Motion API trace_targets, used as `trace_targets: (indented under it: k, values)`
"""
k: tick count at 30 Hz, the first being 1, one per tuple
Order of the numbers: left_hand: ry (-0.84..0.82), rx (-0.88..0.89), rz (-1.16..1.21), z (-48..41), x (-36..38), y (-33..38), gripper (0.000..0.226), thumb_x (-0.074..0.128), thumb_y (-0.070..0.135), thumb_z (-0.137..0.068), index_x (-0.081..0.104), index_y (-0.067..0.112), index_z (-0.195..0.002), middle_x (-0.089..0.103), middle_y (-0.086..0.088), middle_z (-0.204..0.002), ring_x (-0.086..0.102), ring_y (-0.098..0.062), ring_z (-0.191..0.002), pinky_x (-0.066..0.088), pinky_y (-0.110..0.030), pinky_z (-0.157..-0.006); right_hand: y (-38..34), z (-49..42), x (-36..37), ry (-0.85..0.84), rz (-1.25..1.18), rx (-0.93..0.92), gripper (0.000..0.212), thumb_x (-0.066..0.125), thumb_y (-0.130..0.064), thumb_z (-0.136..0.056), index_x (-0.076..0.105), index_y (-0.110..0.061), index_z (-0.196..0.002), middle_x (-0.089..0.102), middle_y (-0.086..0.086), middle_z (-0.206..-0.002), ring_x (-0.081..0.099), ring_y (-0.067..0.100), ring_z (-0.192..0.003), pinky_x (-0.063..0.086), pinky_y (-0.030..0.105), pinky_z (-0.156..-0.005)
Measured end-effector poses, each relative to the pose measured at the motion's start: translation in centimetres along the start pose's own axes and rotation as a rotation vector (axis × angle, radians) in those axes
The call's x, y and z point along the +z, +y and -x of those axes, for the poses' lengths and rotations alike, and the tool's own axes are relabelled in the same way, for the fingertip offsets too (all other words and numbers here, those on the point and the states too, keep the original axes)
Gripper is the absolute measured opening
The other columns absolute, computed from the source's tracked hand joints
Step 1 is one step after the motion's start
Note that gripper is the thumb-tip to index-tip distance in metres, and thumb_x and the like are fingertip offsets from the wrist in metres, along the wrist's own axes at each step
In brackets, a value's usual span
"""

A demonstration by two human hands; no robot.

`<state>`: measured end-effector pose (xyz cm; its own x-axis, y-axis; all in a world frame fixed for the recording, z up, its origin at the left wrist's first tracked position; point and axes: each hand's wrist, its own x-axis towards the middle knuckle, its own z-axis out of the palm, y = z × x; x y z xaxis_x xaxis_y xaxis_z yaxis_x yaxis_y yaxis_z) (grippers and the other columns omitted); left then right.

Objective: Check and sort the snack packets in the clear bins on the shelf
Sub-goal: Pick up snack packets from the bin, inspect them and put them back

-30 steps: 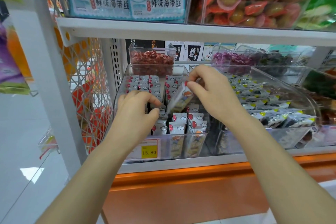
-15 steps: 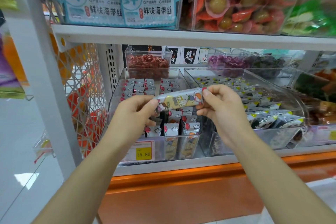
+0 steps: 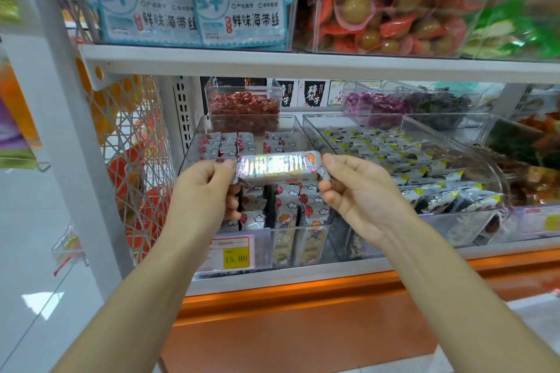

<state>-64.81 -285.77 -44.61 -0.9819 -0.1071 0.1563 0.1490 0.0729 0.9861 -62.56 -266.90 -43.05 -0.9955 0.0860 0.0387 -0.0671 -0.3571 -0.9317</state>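
White lower shelf (image 3: 303,275), orange-fronted underneath. Bears, right behind the left hand (image 3: 203,188), a clear bin (image 3: 263,247) of silver packets (image 3: 272,142) standing in rows, with a yellow 15.80 price tag (image 3: 233,253) on its front just below that hand's wrist. Bears, beyond and to the outer side of the right hand (image 3: 357,191), a wider clear bin (image 3: 454,227) of dark packets (image 3: 378,145) with yellow corners. Farther back past both hands, a small bin (image 3: 242,91) of red sweets; past the right hand, purple sweets (image 3: 375,101) in another bin. Upper shelf (image 3: 303,65) well above both hands: carries seaweed packs (image 3: 242,9) over the left hand, orange egg packets (image 3: 378,9) over the right.
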Motion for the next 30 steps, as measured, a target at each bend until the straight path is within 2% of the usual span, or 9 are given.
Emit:
trace_targets:
  k: [4, 10, 14, 17, 19, 23, 26, 28, 30]
  values:
    - [-0.031, -0.023, 0.037, 0.1, -0.1, 0.2, 0.03, 0.045, 0.024, -0.098, 0.052, 0.01, -0.072, 0.049, 0.009, -0.04, 0.041, -0.005, -0.035, 0.044, -0.018, -0.038, -0.2, 0.0, -0.3, -0.067, -0.064, 0.023, 0.009, 0.054, 0.007, -0.086, 0.059, 0.0, -0.088, 0.063, 0.003, -0.057, 0.061, 0.009, -0.051, 0.052, 0.016, -0.049]
    - [-0.116, -0.009, 0.109, 0.3, -0.1, 0.3, 0.017, 0.049, 0.01, -0.096, 0.059, 0.002, -0.085, 0.057, 0.004, -0.048, 0.05, -0.008, -0.042, 0.051, -0.02, -0.046, 0.0, -0.3, -0.9, -0.015, -0.072, -0.021, 0.014, 0.05, 0.013, -0.086, 0.056, 0.001, -0.089, 0.06, 0.01, -0.067, 0.063, 0.013, -0.053, 0.054, 0.02, -0.053]
    - [-0.162, 0.053, 0.071, 0.5, -0.2, 0.3, 0.011, 0.05, 0.004, -0.094, 0.058, -0.001, -0.091, 0.062, -0.002, -0.058, 0.056, -0.01, -0.047, 0.054, -0.022, -0.05, 0.0, -0.3, -0.9, 0.016, -0.012, -0.073, 0.006, 0.059, -0.006, -0.088, 0.057, -0.003, -0.083, 0.066, 0.01, -0.075, 0.064, 0.016, -0.058, 0.054, 0.023, -0.054]
    - [-0.199, 0.088, 0.05, 0.6, -0.2, 0.4, 0.008, 0.049, -0.001, -0.094, 0.056, -0.002, -0.096, 0.062, -0.011, -0.069, 0.06, -0.012, -0.053, 0.053, -0.02, -0.053, 0.0, -0.3, -1.0, 0.043, 0.145, -0.133, 0.022, 0.067, -0.023, -0.083, 0.053, -0.006, -0.079, 0.062, 0.01, -0.08, 0.064, 0.015, -0.058, 0.055, 0.023, -0.057]
    - [-0.201, 0.085, 0.068, 0.6, -0.1, 0.4, 0.011, 0.047, -0.003, -0.094, 0.056, 0.002, -0.095, 0.063, -0.012, -0.074, 0.064, -0.014, -0.058, 0.054, -0.021, -0.055, 0.1, -0.2, -1.1, 0.052, 0.202, -0.172, 0.019, 0.067, -0.016, -0.083, 0.051, -0.008, -0.077, 0.056, 0.012, -0.08, 0.062, 0.015, -0.057, 0.055, 0.024, -0.058]
    - [-0.195, 0.0, 0.19, 0.6, 0.0, 0.7, 0.023, 0.051, -0.01, -0.088, 0.062, 0.009, -0.092, 0.07, -0.009, -0.082, 0.071, -0.021, -0.073, 0.059, -0.026, -0.065, 0.1, -0.2, -1.2, 0.03, 0.283, -0.241, 0.015, 0.063, 0.002, -0.084, 0.053, -0.008, -0.083, 0.065, 0.01, -0.088, 0.069, 0.016, -0.067, 0.058, 0.026, -0.063]
    - [-0.217, -0.012, 0.244, 0.5, 0.0, 0.7, 0.016, 0.061, 0.005, -0.086, 0.061, 0.01, -0.102, 0.069, -0.009, -0.093, 0.071, -0.02, -0.081, 0.059, -0.033, -0.074, 0.2, -0.1, -1.1, -0.008, 0.406, -0.313, 0.025, 0.062, 0.008, -0.082, 0.06, -0.014, -0.093, 0.065, 0.005, -0.1, 0.069, 0.015, -0.085, 0.056, 0.023, -0.065]
    - [-0.216, 0.019, 0.205, 0.5, 0.0, 0.5, 0.021, 0.062, 0.016, -0.086, 0.061, 0.012, -0.107, 0.07, -0.008, -0.097, 0.071, -0.018, -0.083, 0.058, -0.03, -0.073, 0.3, 0.0, -1.0, -0.027, 0.462, -0.329, 0.03, 0.063, 0.007, -0.082, 0.065, -0.02, -0.097, 0.066, -0.001, -0.101, 0.068, 0.012, -0.09, 0.056, 0.022, -0.068]
    - [-0.228, 0.036, 0.174, 0.6, 0.0, 0.5, 0.019, 0.06, 0.017, -0.088, 0.064, 0.014, -0.106, 0.072, -0.004, -0.095, 0.071, -0.016, -0.085, 0.056, -0.023, -0.072, 0.4, 0.0, -0.9, -0.024, 0.474, -0.319, 0.024, 0.064, 0.0, -0.084, 0.068, -0.022, -0.093, 0.069, 0.0, -0.097, 0.068, 0.012, -0.087, 0.057, 0.023, -0.069]
